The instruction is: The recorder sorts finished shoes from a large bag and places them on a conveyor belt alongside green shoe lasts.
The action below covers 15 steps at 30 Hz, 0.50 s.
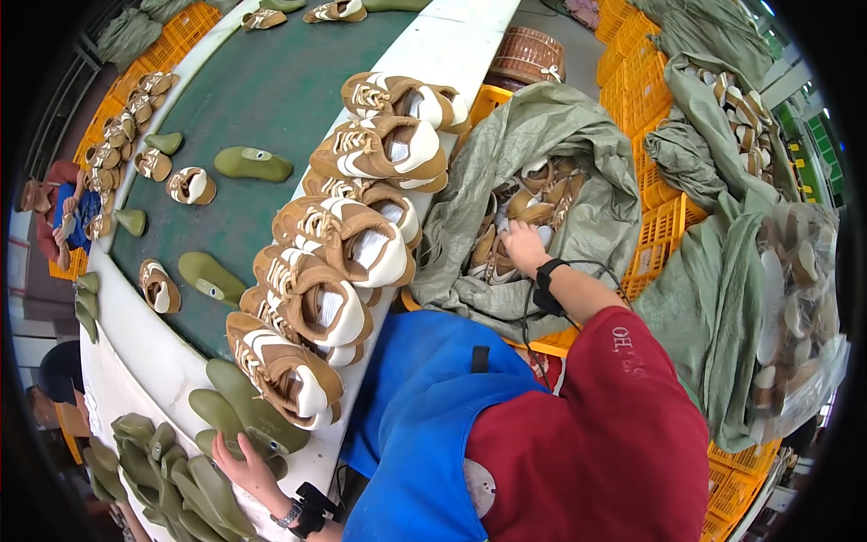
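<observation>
My left hand [242, 471], fingers spread, rests at the edge of several olive-green shoe lasts [244, 402] on the white table edge. It holds nothing. My right hand [524, 247] reaches into a grey-green woven sack [452, 212] full of brown and white shoe uppers [533, 210]. Its fingers are curled over a shoe upper [498, 262] in the sack; the fingertips are partly hidden. Between my hands, a row of brown and white lace-up sneakers [348, 239] stands along the white ledge, toes to the left.
A green conveyor belt [298, 99] carries loose lasts and shoes. More lasts [176, 479] are piled at the lower left. Orange crates [664, 239], more sacks and a clear bag of uppers [799, 307] are on the right. Another person [63, 212] is across the belt.
</observation>
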### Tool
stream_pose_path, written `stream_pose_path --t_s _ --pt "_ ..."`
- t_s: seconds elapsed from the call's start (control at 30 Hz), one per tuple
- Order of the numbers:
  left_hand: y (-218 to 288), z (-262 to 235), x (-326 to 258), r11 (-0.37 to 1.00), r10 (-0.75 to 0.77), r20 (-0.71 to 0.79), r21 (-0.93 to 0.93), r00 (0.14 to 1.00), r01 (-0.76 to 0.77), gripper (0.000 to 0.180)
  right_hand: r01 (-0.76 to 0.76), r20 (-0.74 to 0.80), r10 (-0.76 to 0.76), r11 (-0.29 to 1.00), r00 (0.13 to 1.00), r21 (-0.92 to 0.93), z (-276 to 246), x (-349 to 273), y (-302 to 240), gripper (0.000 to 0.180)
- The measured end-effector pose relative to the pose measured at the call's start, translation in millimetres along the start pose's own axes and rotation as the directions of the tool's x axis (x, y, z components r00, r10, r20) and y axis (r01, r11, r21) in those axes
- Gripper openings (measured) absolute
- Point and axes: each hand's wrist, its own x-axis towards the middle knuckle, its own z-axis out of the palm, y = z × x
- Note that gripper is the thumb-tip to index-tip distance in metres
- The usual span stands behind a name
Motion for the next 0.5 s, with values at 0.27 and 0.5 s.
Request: stream_pose_path --t_s 0.27,0.5 --pt "8 -1 -8 0.999 0.01 0.028 0.03 1.0 -0.011 0.032 0.317 0.164 -0.275 0.883 0.947 -0.346 47 70 -14 0.037" --pt "28 -7 -12 0.993 0.01 0.028 0.116 1.0 -0.013 0.03 0.586 0.508 -0.49 0.81 0.709 -0.037 50 69 6 0.046"
